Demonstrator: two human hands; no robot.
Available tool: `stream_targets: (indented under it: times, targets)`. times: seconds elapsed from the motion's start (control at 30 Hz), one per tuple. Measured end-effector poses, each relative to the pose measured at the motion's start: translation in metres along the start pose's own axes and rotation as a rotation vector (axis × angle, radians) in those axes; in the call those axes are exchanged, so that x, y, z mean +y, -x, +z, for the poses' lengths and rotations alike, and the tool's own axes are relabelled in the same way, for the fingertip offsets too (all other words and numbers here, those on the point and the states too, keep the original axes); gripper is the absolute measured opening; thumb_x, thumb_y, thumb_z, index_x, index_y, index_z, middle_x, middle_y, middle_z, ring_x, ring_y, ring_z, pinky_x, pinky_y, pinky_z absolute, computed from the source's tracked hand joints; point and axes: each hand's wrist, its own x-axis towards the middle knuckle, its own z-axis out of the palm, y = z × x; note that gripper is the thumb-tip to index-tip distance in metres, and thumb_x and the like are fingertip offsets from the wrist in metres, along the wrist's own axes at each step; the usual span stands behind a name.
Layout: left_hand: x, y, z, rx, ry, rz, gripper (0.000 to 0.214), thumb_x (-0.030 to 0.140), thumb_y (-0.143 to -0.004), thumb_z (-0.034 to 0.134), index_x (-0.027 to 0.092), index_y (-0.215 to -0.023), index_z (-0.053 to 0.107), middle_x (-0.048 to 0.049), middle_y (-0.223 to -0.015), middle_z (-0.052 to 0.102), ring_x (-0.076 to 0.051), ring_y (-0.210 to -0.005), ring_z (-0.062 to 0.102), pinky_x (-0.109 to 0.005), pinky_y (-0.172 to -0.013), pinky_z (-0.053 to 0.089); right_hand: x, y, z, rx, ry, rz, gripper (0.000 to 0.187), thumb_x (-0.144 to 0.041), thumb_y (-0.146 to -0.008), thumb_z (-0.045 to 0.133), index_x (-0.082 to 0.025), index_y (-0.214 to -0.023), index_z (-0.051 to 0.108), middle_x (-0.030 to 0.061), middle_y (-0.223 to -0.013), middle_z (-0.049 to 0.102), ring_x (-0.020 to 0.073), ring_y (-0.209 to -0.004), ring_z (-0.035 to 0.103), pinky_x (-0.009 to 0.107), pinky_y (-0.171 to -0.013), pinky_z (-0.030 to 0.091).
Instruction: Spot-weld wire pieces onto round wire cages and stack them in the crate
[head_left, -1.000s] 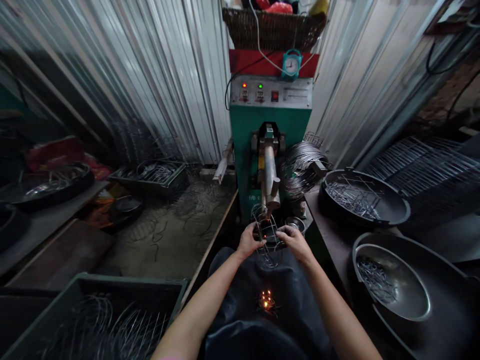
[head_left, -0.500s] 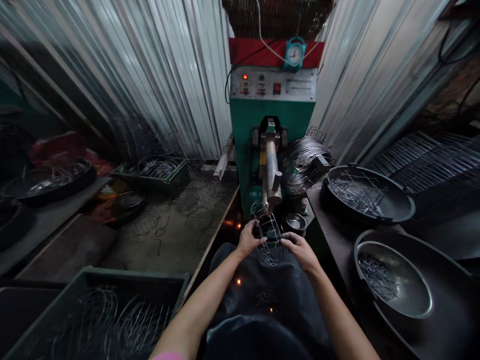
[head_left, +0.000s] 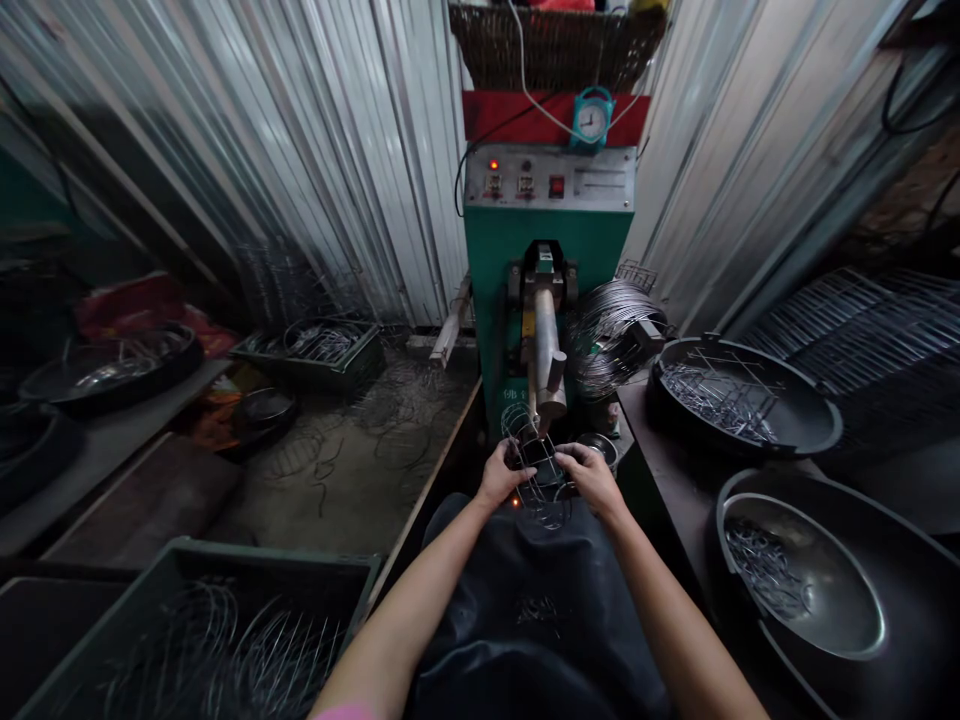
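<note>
A small round wire frame (head_left: 546, 490) of thin bent rods sits under the electrode tip of a green spot welder (head_left: 480, 240). My left hand (head_left: 504, 476) grips its left side, thumb laid across the wires. At the frame's upper right edge, my right hand (head_left: 589, 474) has its thumb and fingertips pinched together on the wire; whether a smaller piece is also between them is too small to tell. The welder's thick metal arm (head_left: 546, 330) slants down to just above the frame. Short wire pieces (head_left: 538, 608) lie on the dark apron (head_left: 480, 640) over my lap.
To the right are a pan with wire pieces (head_left: 825, 425), a metal bowl of small bent pieces (head_left: 847, 600) and a wire coil (head_left: 615, 330). A green crate (head_left: 300, 555) of wire frames stands at lower left. A small metal bowl (head_left: 609, 450) sits behind my right hand.
The right hand has moved slightly up and left along the frame's edge. The frame has turned a little between my hands. Most of the flying sparks are gone; one glows below the left hand.
</note>
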Motion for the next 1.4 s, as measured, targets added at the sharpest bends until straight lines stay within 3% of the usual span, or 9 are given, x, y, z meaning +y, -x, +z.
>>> stream_targets:
  times: [0.2, 0.37, 0.57, 0.67, 0.8, 0.9, 1.03, 1.17, 1.4]
  targets:
    - [-0.001, 0.003, 0.001, -0.138, 0.066, -0.02, 0.069, 0.023, -0.054, 0.08, 0.016, -0.115, 0.048, -0.0067, -0.104, 0.059, -0.022, -0.1, 0.057, -0.039, -0.088, 0.046, 0.011, 0.006, -0.007, -0.014, -0.052, 0.024, 0.037, -0.045, -0.065, 0.066, -0.016, -0.089, 0.066, 0.0022, -0.073, 0.064, 0.0141, -0.062, 0.055, 0.024, -0.055, 0.042]
    - [-0.003, 0.006, -0.003, -0.142, 0.04, -0.004, 0.067, 0.021, -0.053, 0.08, 0.015, -0.111, 0.047, -0.0068, -0.101, 0.057, -0.022, -0.099, 0.055, -0.039, -0.09, 0.044, 0.074, 0.016, -0.026, 0.093, -0.08, 0.139, 0.044, -0.048, -0.066, 0.063, -0.015, -0.095, 0.065, 0.0019, -0.068, 0.062, 0.0114, -0.053, 0.051, 0.021, -0.045, 0.034]
    - [-0.013, 0.028, -0.007, -0.092, 0.199, 0.11, 0.059, 0.024, -0.051, 0.08, 0.018, -0.101, 0.048, -0.003, -0.1, 0.049, -0.018, -0.098, 0.051, -0.039, -0.096, 0.041, 0.134, 0.016, -0.034, 0.284, 0.2, 0.117, 0.042, -0.049, -0.064, 0.057, -0.015, -0.086, 0.067, 0.0062, -0.07, 0.066, 0.0202, -0.062, 0.059, 0.029, -0.054, 0.045]
    - [-0.009, 0.043, -0.019, -0.011, 0.377, 0.042, 0.061, 0.018, -0.048, 0.081, 0.02, -0.099, 0.048, -0.0021, -0.099, 0.049, -0.017, -0.099, 0.049, -0.038, -0.096, 0.041, 0.14, 0.015, -0.034, 0.325, 0.321, 0.023, 0.041, -0.048, -0.067, 0.052, -0.016, -0.087, 0.067, 0.0101, -0.084, 0.069, 0.0251, -0.08, 0.063, 0.034, -0.069, 0.048]
    - [0.014, 0.058, -0.054, 0.078, 0.792, -0.034, 0.057, 0.017, -0.051, 0.079, 0.022, -0.1, 0.049, -0.0005, -0.096, 0.052, -0.016, -0.097, 0.051, -0.041, -0.096, 0.04, 0.145, 0.016, -0.036, 0.274, 0.461, -0.067, 0.046, -0.05, -0.072, 0.045, -0.015, -0.094, 0.065, 0.0131, -0.095, 0.068, 0.0268, -0.09, 0.062, 0.037, -0.08, 0.046]
    - [0.037, 0.068, -0.085, 0.101, 1.064, -0.006, 0.058, 0.027, -0.056, 0.078, 0.022, -0.107, 0.051, -0.0026, -0.099, 0.055, -0.018, -0.098, 0.053, -0.046, -0.097, 0.039, 0.152, 0.015, -0.037, 0.253, 0.571, -0.111, 0.052, -0.055, -0.073, 0.041, -0.014, -0.096, 0.065, 0.0145, -0.095, 0.068, 0.0278, -0.087, 0.063, 0.037, -0.077, 0.047]
    - [0.06, 0.079, -0.113, 0.17, 1.199, 0.071, 0.059, 0.039, -0.057, 0.078, 0.021, -0.107, 0.054, -0.0035, -0.097, 0.058, -0.019, -0.095, 0.056, -0.047, -0.097, 0.039, 0.162, 0.007, -0.035, 0.202, 0.721, -0.134, 0.056, -0.058, -0.072, 0.039, -0.016, -0.096, 0.065, 0.0142, -0.089, 0.069, 0.028, -0.077, 0.064, 0.036, -0.066, 0.049]
    - [0.066, 0.091, -0.118, 0.229, 1.245, 0.066, 0.063, 0.051, -0.054, 0.077, 0.021, -0.105, 0.056, -0.0043, -0.095, 0.061, -0.023, -0.098, 0.057, -0.048, -0.098, 0.038, 0.168, 0.004, -0.033, 0.173, 0.835, -0.183, 0.056, -0.06, -0.073, 0.036, -0.018, -0.096, 0.066, 0.0129, -0.093, 0.069, 0.0279, -0.078, 0.065, 0.034, -0.064, 0.049]
    - [0.075, 0.107, -0.114, 0.181, 1.326, 0.001, 0.068, 0.053, -0.049, 0.079, 0.018, -0.104, 0.058, -0.0053, -0.094, 0.063, -0.027, -0.103, 0.056, -0.05, -0.099, 0.036, 0.166, 0.009, -0.034, 0.16, 0.886, -0.153, 0.057, -0.059, -0.074, 0.035, -0.018, -0.1, 0.064, 0.0119, -0.096, 0.069, 0.0287, -0.082, 0.065, 0.034, -0.066, 0.048]
